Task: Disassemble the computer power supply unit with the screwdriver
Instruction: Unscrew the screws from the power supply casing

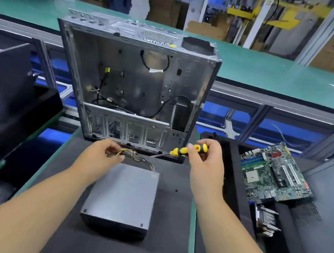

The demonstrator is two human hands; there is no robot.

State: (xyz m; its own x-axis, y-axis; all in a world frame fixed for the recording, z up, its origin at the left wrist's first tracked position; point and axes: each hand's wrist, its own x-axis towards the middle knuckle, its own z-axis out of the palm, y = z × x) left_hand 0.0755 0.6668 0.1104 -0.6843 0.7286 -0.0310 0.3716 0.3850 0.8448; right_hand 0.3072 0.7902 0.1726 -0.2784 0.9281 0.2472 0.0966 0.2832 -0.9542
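The grey power supply unit [124,194] lies flat on the dark mat in front of me, its yellow and black cable bundle [137,156] coming out of the far end. My left hand [104,153] holds those cables just beyond the unit. My right hand [204,158] grips the yellow and black screwdriver [188,150] above the mat, to the right of the cables. The screwdriver tip points left and down toward the cables and touches nothing.
An empty open computer case [137,85] stands upright just behind the unit. A green motherboard [273,175] and a metal heatsink [266,220] lie on black panels at the right. Dark case panels [4,93] stack at the left. A green conveyor [273,72] runs behind.
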